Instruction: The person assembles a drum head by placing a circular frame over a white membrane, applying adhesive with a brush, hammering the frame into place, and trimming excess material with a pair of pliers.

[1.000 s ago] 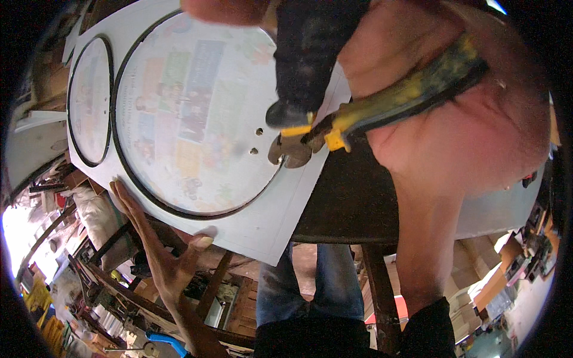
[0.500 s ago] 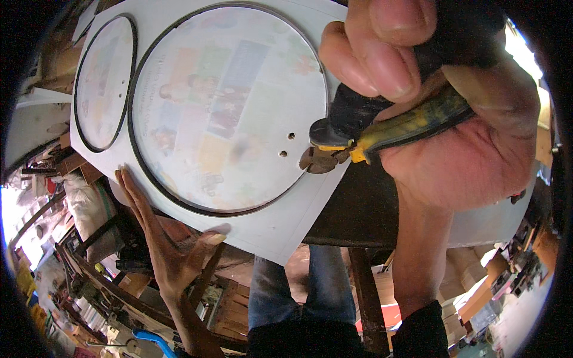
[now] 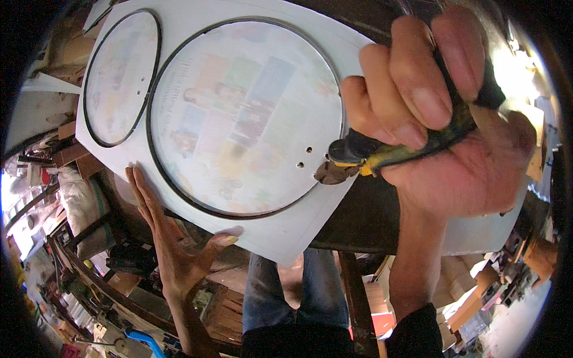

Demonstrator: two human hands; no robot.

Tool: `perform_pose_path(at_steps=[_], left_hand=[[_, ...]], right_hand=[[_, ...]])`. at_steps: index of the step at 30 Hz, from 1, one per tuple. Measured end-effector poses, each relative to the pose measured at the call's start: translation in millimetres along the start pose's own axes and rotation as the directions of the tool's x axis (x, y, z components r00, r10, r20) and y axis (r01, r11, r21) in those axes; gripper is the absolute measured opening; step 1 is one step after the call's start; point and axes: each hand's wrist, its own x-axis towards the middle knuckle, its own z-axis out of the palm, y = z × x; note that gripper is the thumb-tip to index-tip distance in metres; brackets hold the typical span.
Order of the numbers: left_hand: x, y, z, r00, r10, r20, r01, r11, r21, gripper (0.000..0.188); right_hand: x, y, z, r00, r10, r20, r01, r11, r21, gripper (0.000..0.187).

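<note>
My right hand [image 3: 441, 137] is wrapped round a pair of pliers [image 3: 335, 172] with yellow-and-black handles and rusty brown jaws. The jaws sit at the lower right rim of a large dark ring [image 3: 156, 170] on a white sheet [image 3: 271, 237]. Inside that ring lies a pale disc with faint printed pictures, pierced by two small holes close to the jaws. My left hand [image 3: 176, 256] spreads its fingers along the sheet's near left edge, thumb and fingertips touching it. Farther left on the same sheet is a second ring [image 3: 87, 110], which looks smaller.
Beneath the sheet runs a dark table surface [image 3: 364, 224]. A white sack [image 3: 80, 197] stands at the left among boxes and clutter. Below the table show my legs in jeans [image 3: 322, 292], a wooden leg [image 3: 358, 292] and a blue curved handle [image 3: 143, 341].
My right fingers have closed in, bringing the pliers' handles together. The sheet with its rings appears slightly farther right and lower in view. My left hand keeps its place on the sheet's edge.
</note>
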Motion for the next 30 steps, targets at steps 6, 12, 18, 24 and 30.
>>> perform_pose_path(at_steps=[6, 12, 18, 24, 30], left_hand=[[7.4, 11.6, -4.9, 0.999, 0.014, -0.033, -0.013, 1.0, 0.021, 0.15], [4.3, 4.2, -1.8, 0.999, 0.036, -0.035, -0.035, 0.999, 0.035, 0.15], [4.4, 5.2, -0.4, 1.0, -0.001, -0.027, 0.002, 1.0, 0.029, 0.149], [1.5, -1.7, 0.2, 1.0, -0.014, -0.026, 0.013, 1.0, -0.019, 0.149], [3.8, 3.0, -4.3, 0.998, 0.061, -0.018, -0.059, 0.994, 0.091, 0.149]], right_hand=[[6.7, -2.8, -0.5, 0.999, -0.024, 0.032, 0.02, 0.992, 0.125, 0.015], [17.4, 6.3, 17.1, 0.956, -0.149, -0.254, 0.089, 0.969, -0.232, 0.056], [42.0, -28.3, 36.0, 0.862, 0.042, -0.505, -0.072, 0.997, -0.04, 0.083], [13.8, -3.1, 15.8, 0.98, -0.031, -0.196, 0.059, 0.988, 0.14, 0.079], [4.6, -5.5, -3.8, 0.996, -0.069, -0.053, 0.068, 0.997, -0.019, 0.064]])
